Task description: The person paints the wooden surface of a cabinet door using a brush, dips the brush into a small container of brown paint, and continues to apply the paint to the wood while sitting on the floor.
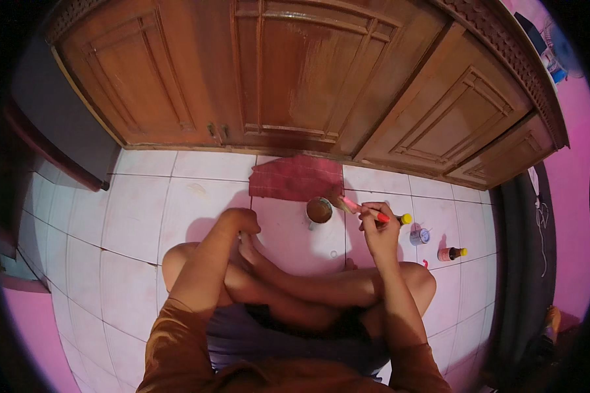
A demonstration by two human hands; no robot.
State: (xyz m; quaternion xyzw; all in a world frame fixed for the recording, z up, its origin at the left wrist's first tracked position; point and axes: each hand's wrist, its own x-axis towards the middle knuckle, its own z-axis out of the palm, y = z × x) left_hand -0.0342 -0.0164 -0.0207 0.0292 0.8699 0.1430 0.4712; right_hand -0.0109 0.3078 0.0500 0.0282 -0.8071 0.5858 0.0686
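Our right hand [380,227] grasps a paintbrush [351,205] near the brown-filled cup [319,211], which stands on the floor [210,196] beside the red cloth [294,178]. Our left hand [242,221] is near our foot [247,249]; we cannot quite tell whether its grip is clenched or released.

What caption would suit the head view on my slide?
Before wooden cabinets, the right hand holds a brush near a cup of brown liquid on white tiles.
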